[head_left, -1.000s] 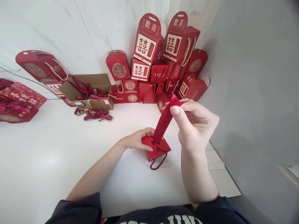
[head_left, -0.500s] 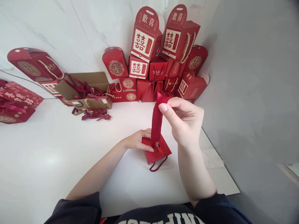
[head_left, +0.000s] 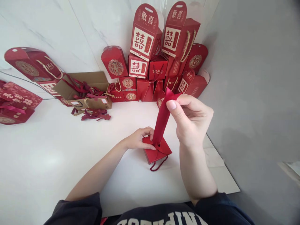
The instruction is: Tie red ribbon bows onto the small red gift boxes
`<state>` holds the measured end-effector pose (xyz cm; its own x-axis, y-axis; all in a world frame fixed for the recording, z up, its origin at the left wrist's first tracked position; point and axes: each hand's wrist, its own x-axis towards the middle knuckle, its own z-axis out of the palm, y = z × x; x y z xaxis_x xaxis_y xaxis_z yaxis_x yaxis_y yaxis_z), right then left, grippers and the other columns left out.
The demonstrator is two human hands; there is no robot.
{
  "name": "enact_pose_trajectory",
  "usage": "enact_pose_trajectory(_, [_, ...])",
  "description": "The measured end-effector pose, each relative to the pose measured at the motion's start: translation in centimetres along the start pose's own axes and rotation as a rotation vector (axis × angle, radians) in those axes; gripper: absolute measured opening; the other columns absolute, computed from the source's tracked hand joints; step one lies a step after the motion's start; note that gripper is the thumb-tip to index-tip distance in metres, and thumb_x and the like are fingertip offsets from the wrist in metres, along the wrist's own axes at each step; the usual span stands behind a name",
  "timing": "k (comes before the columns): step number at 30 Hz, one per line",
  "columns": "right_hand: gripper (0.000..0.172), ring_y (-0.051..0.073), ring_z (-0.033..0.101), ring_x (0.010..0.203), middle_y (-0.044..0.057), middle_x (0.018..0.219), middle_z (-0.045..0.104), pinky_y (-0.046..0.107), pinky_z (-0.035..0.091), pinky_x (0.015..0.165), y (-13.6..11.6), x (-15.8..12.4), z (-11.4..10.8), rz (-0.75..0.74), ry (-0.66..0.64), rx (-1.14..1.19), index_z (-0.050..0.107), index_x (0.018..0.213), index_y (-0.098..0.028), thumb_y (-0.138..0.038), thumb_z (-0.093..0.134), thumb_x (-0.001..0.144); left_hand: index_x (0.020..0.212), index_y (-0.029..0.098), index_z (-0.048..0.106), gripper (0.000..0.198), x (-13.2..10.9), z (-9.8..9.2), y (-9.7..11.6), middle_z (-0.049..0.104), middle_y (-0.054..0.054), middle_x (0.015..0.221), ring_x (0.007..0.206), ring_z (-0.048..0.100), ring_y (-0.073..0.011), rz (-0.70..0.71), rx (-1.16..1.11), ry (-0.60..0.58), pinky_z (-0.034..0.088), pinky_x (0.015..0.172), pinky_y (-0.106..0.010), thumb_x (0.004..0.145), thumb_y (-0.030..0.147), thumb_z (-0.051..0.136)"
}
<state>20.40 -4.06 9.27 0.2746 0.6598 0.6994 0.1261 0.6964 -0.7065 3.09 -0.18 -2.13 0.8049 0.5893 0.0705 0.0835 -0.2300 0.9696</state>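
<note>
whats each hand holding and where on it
The right hand pinches the red ribbon at its upper end; the left hand steadies the small red box by its top.

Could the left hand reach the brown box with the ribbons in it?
Probably yes. Only white table shows between the left hand and the brown box. But the hand is holding the small red box, so it would have to let go first.

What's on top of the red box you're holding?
The left hand holds down the box; a red ribbon rises from its folded top to the right hand. The inside is hidden.
</note>
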Motion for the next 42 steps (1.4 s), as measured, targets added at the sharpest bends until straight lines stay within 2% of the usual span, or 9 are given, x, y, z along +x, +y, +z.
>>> enact_pose_trajectory(10, [0.015,0.012,0.056,0.059,-0.002,0.065,0.062,0.030,0.050,0.056,-0.6,0.2,-0.7,0.012,-0.051,-0.012,0.066,0.070,-0.022,-0.029,0.069,0.083,0.107,0.016,0.063,0.034,-0.2,0.0,0.3,0.065,-0.010,0.111,0.105,0.062,-0.0227,0.034,0.074,-0.024,0.046,0.097,-0.036,0.077,0.027,0.074])
enact_pose_trajectory(15, [0.011,0.012,0.057,0.058,-0.002,0.064,0.065,0.028,0.048,0.053,-0.8,0.9,-2.9,0.114,-0.292,0.012,0.070,0.070,-0.022,-0.022,0.072,0.082,0.112,0.018,0.057,0.045,-0.5,-0.1,1.1,0.061,-0.011,0.117,0.108,0.060,-0.0228,0.018,0.126,-0.039,0.045,0.097,-0.037,0.073,0.026,0.077])
enact_pose_trajectory(19, [0.009,0.013,0.060,0.057,-0.001,0.064,0.068,0.027,0.048,0.050,-1.4,1.2,-4.8,0.126,-0.375,0.076,0.072,0.072,-0.022,-0.020,0.072,0.081,0.110,0.019,0.057,0.045,-0.4,0.0,1.9,0.063,-0.010,0.112,0.107,0.060,-0.0216,0.012,0.134,-0.057,0.045,0.098,-0.037,0.071,0.024,0.078])
enact_pose_trajectory(24, [0.008,0.013,0.061,0.058,0.000,0.067,0.069,0.025,0.049,0.051,-2.0,1.2,-5.9,0.214,-0.602,-0.148,0.074,0.074,-0.022,-0.028,0.075,0.079,0.111,0.019,0.060,0.042,-0.3,0.0,2.3,0.064,-0.009,0.113,0.106,0.060,-0.0210,0.028,0.176,-0.054,0.047,0.095,-0.036,0.073,0.025,0.077])
enact_pose_trajectory(26, [0.009,0.013,0.061,0.058,0.000,0.067,0.069,0.025,0.048,0.052,-2.2,1.1,-5.8,0.208,-0.565,-0.190,0.073,0.074,-0.022,-0.029,0.074,0.080,0.104,0.019,0.065,0.033,-0.3,-0.1,2.3,0.065,-0.009,0.111,0.105,0.060,-0.0210,0.072,0.206,-0.062,0.046,0.097,-0.037,0.074,0.025,0.076])
enact_pose_trajectory(30, [0.010,0.013,0.060,0.056,-0.001,0.063,0.067,0.026,0.047,0.049,-2.3,0.8,-5.3,0.157,-0.415,-0.081,0.072,0.072,-0.023,-0.027,0.073,0.081,0.084,0.019,0.074,0.008,-0.2,-0.5,2.2,0.070,-0.009,0.104,0.100,0.060,-0.0206,0.156,0.300,-0.092,0.045,0.095,-0.035,0.079,0.025,0.073])
enact_pose_trajectory(34, [0.009,0.013,0.058,0.053,-0.001,0.063,0.065,0.028,0.047,0.047,-2.3,0.8,-5.0,0.157,-0.325,-0.041,0.070,0.072,-0.024,-0.026,0.075,0.079,0.079,0.019,0.075,0.007,-0.2,-0.8,2.0,0.073,-0.008,0.098,0.090,0.060,-0.0182,0.177,0.281,-0.066,0.048,0.085,-0.032,0.081,0.026,0.072])
enact_pose_trajectory(39, [0.010,0.011,0.057,0.051,-0.002,0.059,0.064,0.026,0.045,0.044,-1.9,0.9,-4.7,0.152,-0.335,-0.022,0.069,0.072,-0.022,-0.023,0.074,0.081,0.086,0.018,0.074,0.013,-0.3,-0.9,2.1,0.071,-0.009,0.095,0.093,0.059,-0.0179,0.155,0.274,-0.038,0.047,0.087,-0.032,0.088,0.024,0.063])
enact_pose_trajectory(42, [0.012,0.010,0.056,0.050,-0.003,0.057,0.063,0.026,0.044,0.044,-1.7,0.9,-4.3,0.155,-0.323,-0.025,0.068,0.071,-0.023,-0.025,0.072,0.083,0.086,0.016,0.070,0.017,-0.4,-0.6,2.2,0.068,-0.008,0.089,0.086,0.061,-0.0165,0.095,0.187,-0.011,0.049,0.081,-0.030,0.091,0.026,0.057])
